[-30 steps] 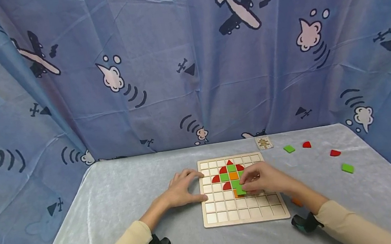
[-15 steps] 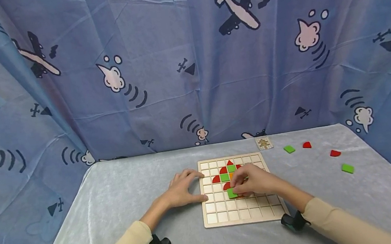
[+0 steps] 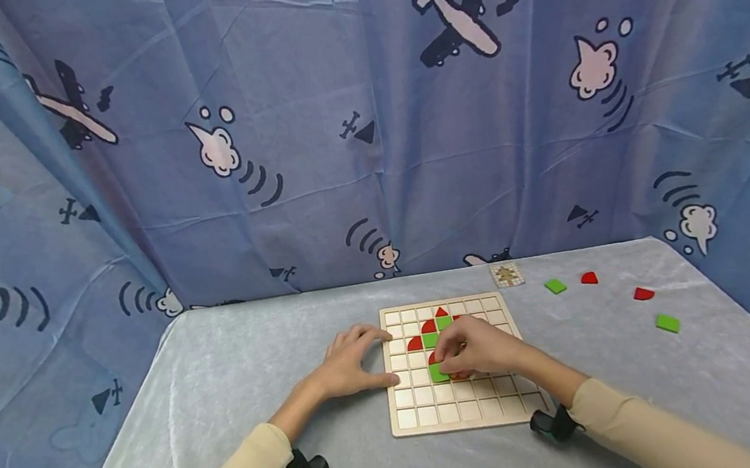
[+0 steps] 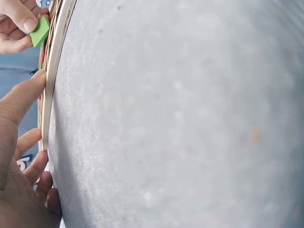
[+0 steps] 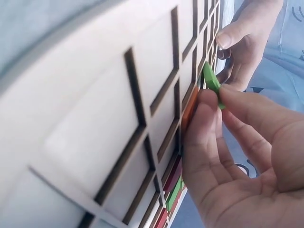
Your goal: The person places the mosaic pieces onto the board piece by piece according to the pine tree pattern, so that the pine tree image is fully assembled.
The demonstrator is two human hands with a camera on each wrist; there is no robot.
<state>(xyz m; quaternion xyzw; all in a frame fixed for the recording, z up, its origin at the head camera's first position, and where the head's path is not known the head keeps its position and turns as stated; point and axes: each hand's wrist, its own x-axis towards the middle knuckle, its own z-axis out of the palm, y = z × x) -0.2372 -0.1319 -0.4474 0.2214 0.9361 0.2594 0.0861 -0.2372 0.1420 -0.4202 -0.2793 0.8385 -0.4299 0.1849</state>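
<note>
My right hand (image 3: 480, 347) pinches a green square tile (image 3: 438, 373) between thumb and fingers, over the lower middle of a wooden grid board (image 3: 472, 414). In the right wrist view this green tile (image 5: 212, 80) stands tilted, one edge down at the grid, beside an orange tile (image 5: 190, 111). My left hand (image 3: 350, 365) touches the board's left edge with spread thumb and fingertips. Red pieces (image 3: 415, 344) and green squares (image 3: 430, 340) lie in cells above; my right hand hides part of that pattern.
Loose green squares (image 3: 667, 323) (image 3: 555, 286) and red rounded pieces (image 3: 643, 294) (image 3: 589, 278) lie on the cloth-covered table to the right. A small pattern card (image 3: 506, 274) lies behind the board. A printed blue curtain (image 3: 312, 195) hangs behind the table.
My right hand has moved left across the board with the green tile, from right of the middle column to a cell left of it. The left hand stays at the board's edge.
</note>
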